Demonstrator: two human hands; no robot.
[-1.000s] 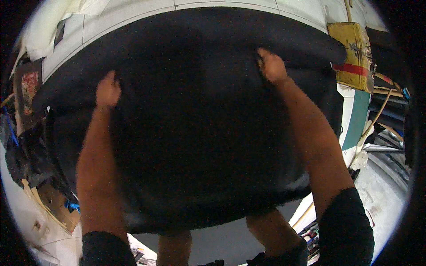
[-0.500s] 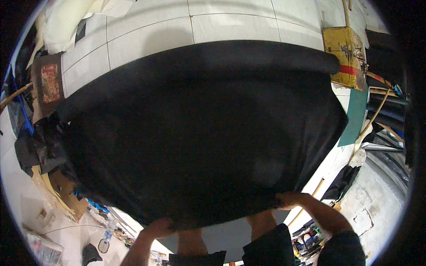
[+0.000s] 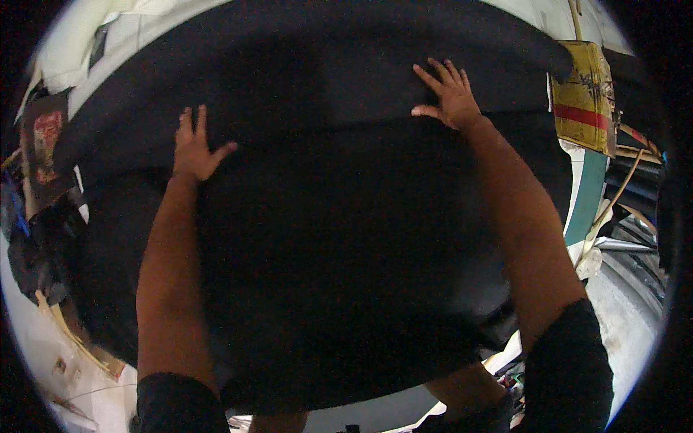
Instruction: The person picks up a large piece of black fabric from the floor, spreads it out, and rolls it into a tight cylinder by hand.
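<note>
With both hands, left and right, spread flat on the black cloth, uneven pressing could bunch it into a fold or drag it off the table.

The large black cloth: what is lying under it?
The large black cloth lies on a white table, which shows only at the far edge. Both hands, left and right, press flat on top. Everything beneath is covered.
</note>
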